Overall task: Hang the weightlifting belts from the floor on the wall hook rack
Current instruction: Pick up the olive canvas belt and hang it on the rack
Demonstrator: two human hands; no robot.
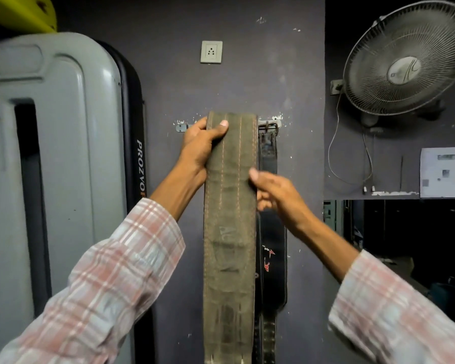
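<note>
A wide olive-brown weightlifting belt [230, 232] hangs straight down the dark wall, its top end over the metal hook rack [182, 127]. My left hand [201, 145] grips the belt's top left edge, thumb across its front. My right hand [276, 191] pinches the belt's right edge lower down, fingers behind it. A black belt [272, 245] with a red logo hangs by its buckle from the rack's right end, partly hidden behind the brown belt.
A grey machine cover [53, 166] stands against the wall at left. A wall socket [211, 52] sits above the rack. A wall fan [407, 59] with dangling cords is mounted at upper right, above a ledge and a dark opening.
</note>
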